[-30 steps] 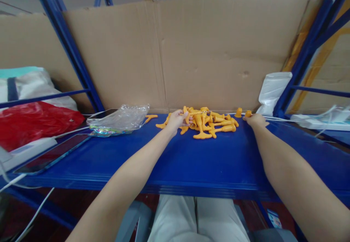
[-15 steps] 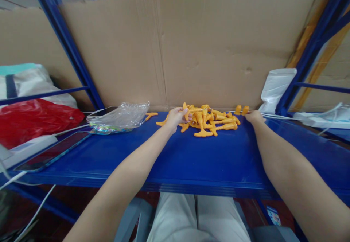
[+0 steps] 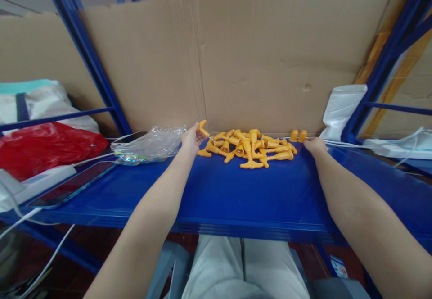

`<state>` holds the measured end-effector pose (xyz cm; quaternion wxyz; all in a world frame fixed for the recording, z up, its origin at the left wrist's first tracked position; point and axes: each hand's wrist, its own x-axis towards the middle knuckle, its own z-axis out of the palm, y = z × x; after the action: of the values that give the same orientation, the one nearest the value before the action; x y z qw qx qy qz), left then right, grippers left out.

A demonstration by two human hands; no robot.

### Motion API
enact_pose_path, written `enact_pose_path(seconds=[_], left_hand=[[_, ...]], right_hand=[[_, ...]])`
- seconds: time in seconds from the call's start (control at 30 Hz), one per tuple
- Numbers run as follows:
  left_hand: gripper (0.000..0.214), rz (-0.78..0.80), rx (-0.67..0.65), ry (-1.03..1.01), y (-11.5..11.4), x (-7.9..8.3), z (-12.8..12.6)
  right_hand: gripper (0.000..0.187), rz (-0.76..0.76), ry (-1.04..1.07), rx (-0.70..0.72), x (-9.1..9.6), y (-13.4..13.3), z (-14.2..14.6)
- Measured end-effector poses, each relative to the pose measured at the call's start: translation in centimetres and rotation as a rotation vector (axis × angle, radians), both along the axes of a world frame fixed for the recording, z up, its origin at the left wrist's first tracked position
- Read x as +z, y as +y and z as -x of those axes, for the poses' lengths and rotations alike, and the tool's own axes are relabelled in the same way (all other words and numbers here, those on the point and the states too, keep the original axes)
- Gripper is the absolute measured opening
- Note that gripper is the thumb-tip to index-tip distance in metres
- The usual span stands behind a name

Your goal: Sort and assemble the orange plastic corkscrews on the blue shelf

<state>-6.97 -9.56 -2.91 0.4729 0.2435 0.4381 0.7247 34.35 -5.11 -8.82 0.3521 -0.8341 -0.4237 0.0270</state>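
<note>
My left hand (image 3: 191, 139) is raised just left of the pile, closed on an orange T-handled corkscrew (image 3: 203, 129) whose handle sticks out past the fingertips. The heap of orange plastic corkscrews (image 3: 251, 164) lies at the back of the blue shelf, some with ribbed or spiral shafts and some with hollow, cap-like ends. Two short orange caps (image 3: 303, 135) stand upright right of the heap. Beside them rests my right hand (image 3: 316, 146), its fingers curled at the caps' edge; whatever they hold is hidden.
A clear plastic bag (image 3: 151, 142) lies left of my left hand. Further left are a dark tablet-like device (image 3: 74, 185), a white power strip (image 3: 43, 183) and a red bag (image 3: 50, 148). A white pouch (image 3: 342, 110) leans at the right post. Cardboard (image 3: 253, 56) walls the back.
My left hand has moved left from the heap towards the clear bag, carrying the T-handled corkscrew. My right hand stays beside the two caps.
</note>
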Motion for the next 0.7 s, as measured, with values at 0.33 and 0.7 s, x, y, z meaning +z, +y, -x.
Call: enact_pose_path(seconds=[0.33,0.7], left_hand=[[0.012,0.131,0.049,0.017,1.0,-0.7,2.6],[0.044,0.220,0.136,0.353,1.7,-2.3,3.8]], right_hand=[[0.025,0.023,0.041,-0.013,0.4,-0.3,0.1],[0.027,-0.009,0.028,0.010,0.1,0.0,-0.1]])
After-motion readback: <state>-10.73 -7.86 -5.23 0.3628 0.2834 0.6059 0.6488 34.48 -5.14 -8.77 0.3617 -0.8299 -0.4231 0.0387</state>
